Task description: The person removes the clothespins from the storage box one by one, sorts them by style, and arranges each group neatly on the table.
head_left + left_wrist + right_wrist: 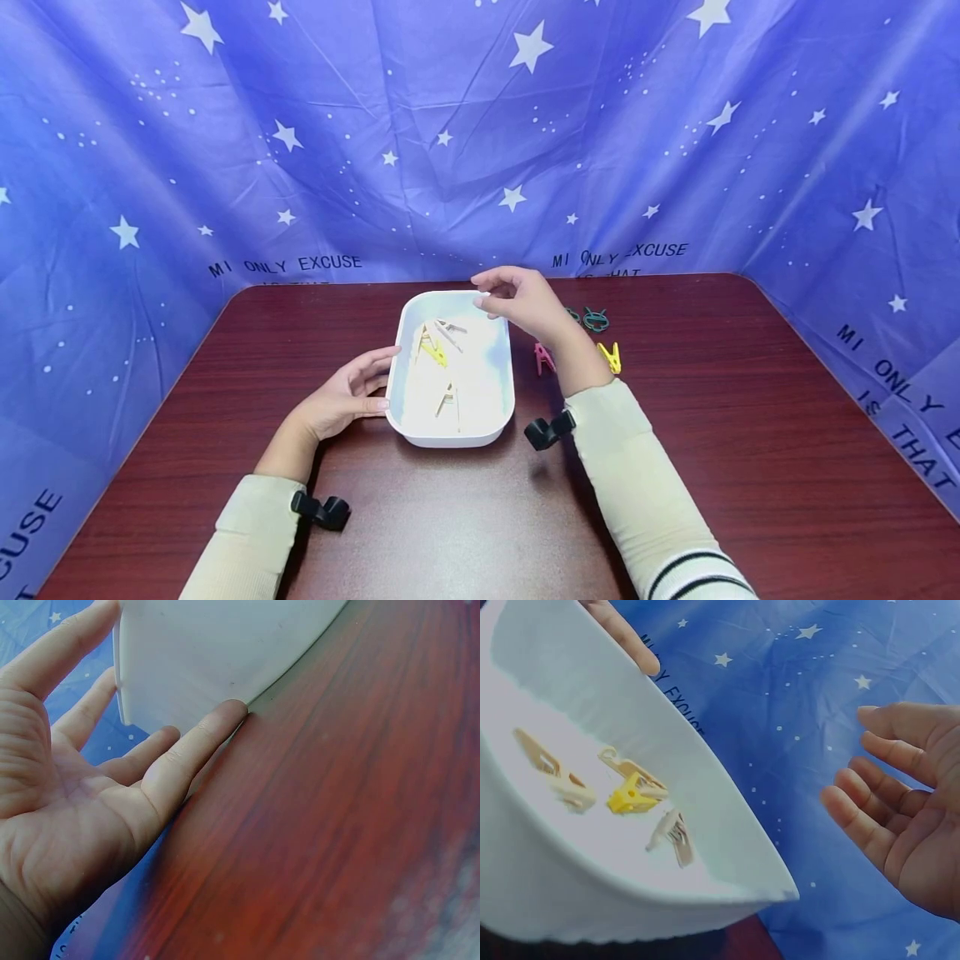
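A white plastic tray [453, 439] sits on the table with several wooden clothespins [447, 398] and a yellow clothespin [433, 353] inside. My left hand [347, 395] is at the tray's left side, thumb and fingers spread against its wall; in the left wrist view its fairly straight fingers [214, 735] reach the tray wall low by the table. Above the tray's far right corner is my right hand [521, 302], its fingers loosely bent. The right wrist view shows nothing between the fingers of this hand [907, 817], which is apart from the tray rim.
Right of the tray, partly behind the right forearm, lie a pink clothespin [543, 358], a yellow clothespin [610, 358] and green wire clips [596, 319]. A blue star-printed curtain [450, 167] hangs behind the dark red wooden table [750, 467].
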`<state>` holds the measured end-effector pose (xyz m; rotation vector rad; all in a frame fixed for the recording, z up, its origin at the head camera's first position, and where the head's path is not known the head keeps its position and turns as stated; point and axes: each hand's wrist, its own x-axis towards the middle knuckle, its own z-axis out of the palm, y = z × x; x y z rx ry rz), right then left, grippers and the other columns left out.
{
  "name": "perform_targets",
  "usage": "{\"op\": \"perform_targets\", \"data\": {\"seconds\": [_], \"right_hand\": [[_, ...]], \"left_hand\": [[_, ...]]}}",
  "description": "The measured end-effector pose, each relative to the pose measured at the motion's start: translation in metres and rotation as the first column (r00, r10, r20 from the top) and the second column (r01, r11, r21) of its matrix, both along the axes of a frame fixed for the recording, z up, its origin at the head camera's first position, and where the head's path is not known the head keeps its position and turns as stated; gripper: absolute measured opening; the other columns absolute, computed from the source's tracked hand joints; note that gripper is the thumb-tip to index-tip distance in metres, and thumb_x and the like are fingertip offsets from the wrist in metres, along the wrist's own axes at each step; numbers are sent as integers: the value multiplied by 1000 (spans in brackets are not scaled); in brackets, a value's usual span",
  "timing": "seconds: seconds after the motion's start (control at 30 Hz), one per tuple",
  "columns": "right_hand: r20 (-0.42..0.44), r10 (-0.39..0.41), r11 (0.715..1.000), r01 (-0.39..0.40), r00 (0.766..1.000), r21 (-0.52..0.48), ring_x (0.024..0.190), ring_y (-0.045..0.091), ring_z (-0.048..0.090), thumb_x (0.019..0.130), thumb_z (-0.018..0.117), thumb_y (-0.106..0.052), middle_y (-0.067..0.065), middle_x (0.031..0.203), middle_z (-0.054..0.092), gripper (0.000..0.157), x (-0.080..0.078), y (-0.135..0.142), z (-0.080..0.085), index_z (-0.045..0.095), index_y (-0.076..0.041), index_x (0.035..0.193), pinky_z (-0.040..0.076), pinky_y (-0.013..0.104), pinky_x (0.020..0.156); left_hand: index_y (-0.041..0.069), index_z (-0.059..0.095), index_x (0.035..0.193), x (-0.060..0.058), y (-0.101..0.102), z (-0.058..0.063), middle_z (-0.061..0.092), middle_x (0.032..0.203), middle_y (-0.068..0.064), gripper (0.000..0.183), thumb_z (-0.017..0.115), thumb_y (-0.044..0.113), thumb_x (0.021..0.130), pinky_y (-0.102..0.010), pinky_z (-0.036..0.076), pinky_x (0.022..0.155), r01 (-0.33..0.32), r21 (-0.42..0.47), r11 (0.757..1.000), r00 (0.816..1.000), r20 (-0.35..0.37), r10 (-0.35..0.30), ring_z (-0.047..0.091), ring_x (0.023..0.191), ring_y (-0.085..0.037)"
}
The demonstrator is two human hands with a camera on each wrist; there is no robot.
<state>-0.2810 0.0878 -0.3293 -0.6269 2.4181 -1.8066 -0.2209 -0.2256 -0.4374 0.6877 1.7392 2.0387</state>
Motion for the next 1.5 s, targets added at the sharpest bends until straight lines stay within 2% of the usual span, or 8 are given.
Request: {"op": "perform_targets", "data": {"seconds": [0.27, 0.53, 0.7, 0.83, 1.07, 1.2, 1.33, 1.5], "right_hand": [[34, 30, 999, -31, 999, 17, 89, 23, 62, 86, 71, -3, 17, 108, 65, 32, -12, -21, 0, 68, 1, 118, 57, 37, 77], [88, 46, 992, -55, 995, 110, 91, 23, 64, 86, 73, -5, 16, 109, 65, 32, -24, -36, -6, 70, -2, 117, 57, 32, 75], [131, 59, 982, -82, 990, 172, 94, 24, 63, 87, 73, -7, 13, 105, 67, 33, -32, -47, -15, 69, -2, 119, 57, 40, 80], [205, 68, 980, -104, 976, 169, 92, 29, 65, 86, 72, -6, 9, 99, 69, 32, -37, -52, -26, 69, -2, 118, 55, 45, 83], [268, 70, 966, -132, 961, 221, 70, 21, 63, 83, 72, -1, 6, 86, 68, 34, -41, -56, -44, 69, -1, 117, 56, 36, 73], [248, 93, 937, -169, 964, 305, 62, 17, 58, 83, 71, 0, 6, 82, 65, 34, -40, -59, -48, 68, -1, 117, 53, 30, 65], [216, 106, 890, -190, 971, 415, 61, 16, 59, 81, 72, -1, 6, 81, 65, 34, -41, -61, -52, 70, -3, 115, 53, 27, 61], [219, 99, 860, -195, 971, 471, 60, 15, 58, 77, 79, -3, 4, 79, 65, 42, -41, -63, -54, 69, -6, 117, 53, 27, 59]], "left_hand": [[1, 28, 150, 0, 1, -1, 29, 150, -27, 80, 70, -9, 82, -35, 52, 91, -1, -5, 1000, 1000, 0, 1, 48, 126, -32], [0, 28, 150, 1, 0, 1, 28, 150, -27, 81, 70, -9, 82, -34, 51, 92, -3, -1, 1000, 1000, 0, 3, 48, 126, -32], [1, 28, 150, 1, -1, 2, 31, 150, -25, 80, 70, -8, 83, -34, 51, 92, 1, 3, 1000, 1000, -2, -1, 48, 125, -31], [2, 29, 150, 0, -1, 1, 30, 150, -25, 80, 70, -8, 83, -35, 51, 92, 4, 4, 1000, 1000, -1, -4, 48, 126, -31], [2, 29, 151, 0, 0, 1, 29, 150, -27, 80, 69, -10, 83, -34, 51, 93, 1, 0, 1000, 1000, -1, -1, 48, 126, -32], [1, 29, 150, 0, 0, 0, 31, 149, -25, 80, 69, -9, 83, -34, 50, 93, -1, -2, 1000, 1000, -2, 1, 47, 126, -32], [2, 29, 150, 0, 0, 0, 32, 149, -24, 79, 69, -9, 83, -34, 50, 93, -2, -2, 1000, 1000, -5, 2, 48, 125, -32], [1, 29, 150, 0, 0, 0, 31, 149, -25, 80, 70, -9, 83, -34, 50, 93, -3, -4, 1000, 1000, -7, 3, 48, 125, -31]]}}
